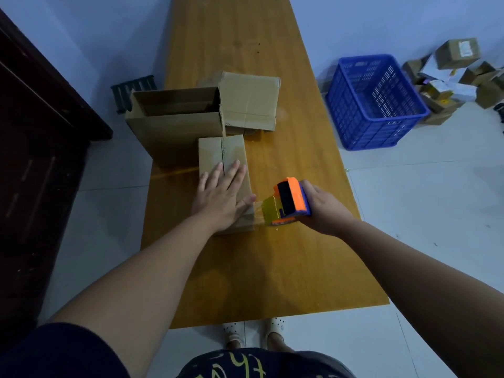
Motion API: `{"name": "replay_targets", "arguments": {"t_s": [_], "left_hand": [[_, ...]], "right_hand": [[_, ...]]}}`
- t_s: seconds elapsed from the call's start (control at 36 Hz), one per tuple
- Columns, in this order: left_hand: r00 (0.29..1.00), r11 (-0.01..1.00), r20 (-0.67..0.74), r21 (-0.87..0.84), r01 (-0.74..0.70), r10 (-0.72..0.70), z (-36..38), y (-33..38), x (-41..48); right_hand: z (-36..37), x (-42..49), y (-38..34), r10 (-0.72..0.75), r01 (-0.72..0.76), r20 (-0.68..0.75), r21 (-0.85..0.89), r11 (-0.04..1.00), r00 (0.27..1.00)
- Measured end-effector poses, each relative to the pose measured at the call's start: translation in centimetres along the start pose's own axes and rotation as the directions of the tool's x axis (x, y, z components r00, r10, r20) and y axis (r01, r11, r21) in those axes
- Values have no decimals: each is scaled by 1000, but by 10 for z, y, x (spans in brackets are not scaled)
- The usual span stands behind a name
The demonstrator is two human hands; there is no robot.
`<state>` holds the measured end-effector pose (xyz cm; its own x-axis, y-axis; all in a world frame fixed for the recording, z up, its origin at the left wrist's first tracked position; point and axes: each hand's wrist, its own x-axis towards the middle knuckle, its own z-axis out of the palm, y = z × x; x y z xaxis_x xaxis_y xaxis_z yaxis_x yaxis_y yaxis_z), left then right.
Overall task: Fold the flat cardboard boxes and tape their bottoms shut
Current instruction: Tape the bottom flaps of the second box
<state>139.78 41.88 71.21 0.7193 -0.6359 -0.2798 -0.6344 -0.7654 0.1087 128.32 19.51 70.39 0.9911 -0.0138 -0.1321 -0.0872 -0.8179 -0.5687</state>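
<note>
Wood grain runs away from us down the long orange-brown wooden tabletop [272, 255], the biggest thing we see. Left of it stands a dark brown wooden cabinet [41, 132]. On the pale floor to the right sits a blue slatted plastic crate [351, 124], with a heap of cardboard parcels [458, 75] just beyond it.

At the tabletop's left edge a large open brown cardboard box [174, 132] stands mouth up. Touching its right side is a medium brown cardboard box [249, 102] with clear tape across its upturned face. In front of both we find the small narrow brown cardboard box [218, 151], its flaps closed along a centre seam.

Our left hand [218, 197] lies flat on that box's near end, fingers straight, grip released, thumb at the right edge. Our right hand [324, 208] has its grip wrapped round the orange-and-blue plastic tape dispenser [293, 200], held just right of the same end. A strip of clear yellowish tape [268, 211] runs from the dispenser to the box's side beneath the thumb.
</note>
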Motion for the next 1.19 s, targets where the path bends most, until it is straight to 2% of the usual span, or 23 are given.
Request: {"name": "replay_targets", "arguments": {"t_s": [0.11, 0.31, 0.47, 0.56, 0.69, 0.81, 0.97, 1.19], "left_hand": [[1000, 1000, -9, 9, 3, -3, 1, -1, 1], [1000, 1000, -13, -15, 14, -14, 5, -1, 2], [999, 1000, -33, -18, 19, -19, 8, -2, 5], [999, 1000, -38, -24, 16, -17, 10, -2, 6], [999, 1000, -36, -28, 8, -9, 8, -2, 4], [999, 1000, -48, -16, 13, -14, 9, -1, 4], [999, 1000, -54, -19, 3, -4, 9, -2, 4], [998, 1000, -55, -5, 23, -23, 10, 0, 4]], "right_hand": [[1, 0, 1, 15, -15, 5, -8, 1000, 1000], [11, -1, 5, 64, -65, -10, -180, 981, 998], [7, 7, 4, 37, -44, -37, -229, 972, 999], [7, 10, 3, 76, -79, -23, -210, 974, 997], [7, -1, 11, 154, -153, 16, -74, 985, 988], [-4, -11, 17, 142, -142, -24, -28, 989, 990], [-5, -11, 8, 74, -87, -79, -170, 982, 994], [11, -5, 7, 180, -167, 1, -373, 913, 984]]}}
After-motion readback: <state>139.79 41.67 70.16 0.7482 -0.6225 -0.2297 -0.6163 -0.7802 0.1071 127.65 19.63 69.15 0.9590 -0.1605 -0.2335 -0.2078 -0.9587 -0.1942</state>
